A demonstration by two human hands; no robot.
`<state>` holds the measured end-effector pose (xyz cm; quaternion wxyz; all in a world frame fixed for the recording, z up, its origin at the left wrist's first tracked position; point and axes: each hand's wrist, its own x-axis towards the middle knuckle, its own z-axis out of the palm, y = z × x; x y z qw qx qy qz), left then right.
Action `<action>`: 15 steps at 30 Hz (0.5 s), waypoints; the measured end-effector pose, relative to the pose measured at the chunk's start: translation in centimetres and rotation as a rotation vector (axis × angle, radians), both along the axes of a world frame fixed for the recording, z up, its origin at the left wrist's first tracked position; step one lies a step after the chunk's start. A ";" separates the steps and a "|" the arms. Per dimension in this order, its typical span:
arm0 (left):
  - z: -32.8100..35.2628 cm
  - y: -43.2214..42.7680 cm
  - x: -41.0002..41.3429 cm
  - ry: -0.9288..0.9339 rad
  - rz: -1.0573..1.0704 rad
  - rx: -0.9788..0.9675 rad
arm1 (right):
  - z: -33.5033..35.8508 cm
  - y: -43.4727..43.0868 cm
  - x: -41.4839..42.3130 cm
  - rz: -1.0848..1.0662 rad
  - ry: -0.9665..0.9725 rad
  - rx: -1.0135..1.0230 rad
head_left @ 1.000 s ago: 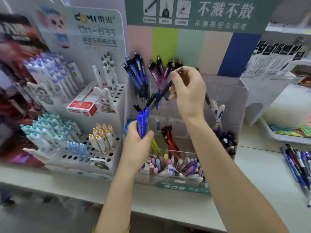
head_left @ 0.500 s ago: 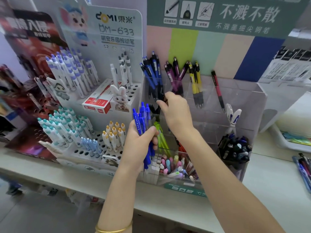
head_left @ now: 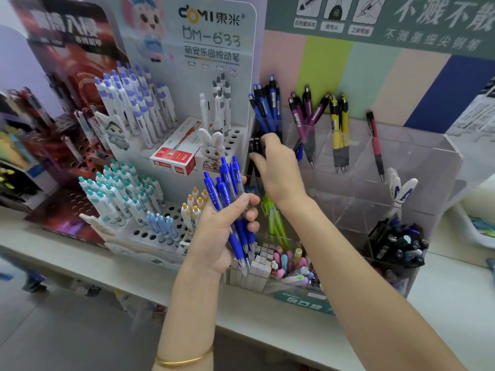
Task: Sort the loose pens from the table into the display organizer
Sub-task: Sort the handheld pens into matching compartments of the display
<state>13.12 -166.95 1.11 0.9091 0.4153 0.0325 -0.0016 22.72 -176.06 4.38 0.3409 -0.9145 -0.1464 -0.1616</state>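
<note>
My left hand (head_left: 219, 231) grips a bundle of several blue pens (head_left: 230, 199), clicker ends up, in front of the clear acrylic display organizer (head_left: 417, 167). My right hand (head_left: 278, 167) reaches into the organizer's left side and pinches black pens (head_left: 254, 148) standing in a middle-tier compartment. Dark blue pens (head_left: 263, 103) stand in the top-left compartment just above that hand. Purple pens (head_left: 304, 116), yellow pens (head_left: 338, 124) and one red pen (head_left: 375, 140) stand further right. Green pens (head_left: 273, 218) sit below my right wrist.
A white peg display (head_left: 171, 218) with white, teal and light-blue pens stands left, with a red box (head_left: 174, 156) and rabbit figure (head_left: 211, 148). A cup of dark pens (head_left: 399, 242) sits at the organizer's right. Pastel erasers (head_left: 289, 263) fill the front tray. The white shelf (head_left: 442, 295) extends right.
My right hand has dropped from the upper row to the black pens in the left compartment. My left hand with the blue pens stays put. The view has shifted left and closer.
</note>
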 end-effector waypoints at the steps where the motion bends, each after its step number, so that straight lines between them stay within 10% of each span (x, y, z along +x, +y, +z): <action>1: -0.1 0.1 0.0 0.002 -0.006 -0.010 | 0.0 0.0 0.2 -0.024 -0.010 0.002; 15: 0.1 -0.4 0.6 0.021 -0.194 -0.235 | -0.5 -1.0 1.0 -0.014 -0.070 0.022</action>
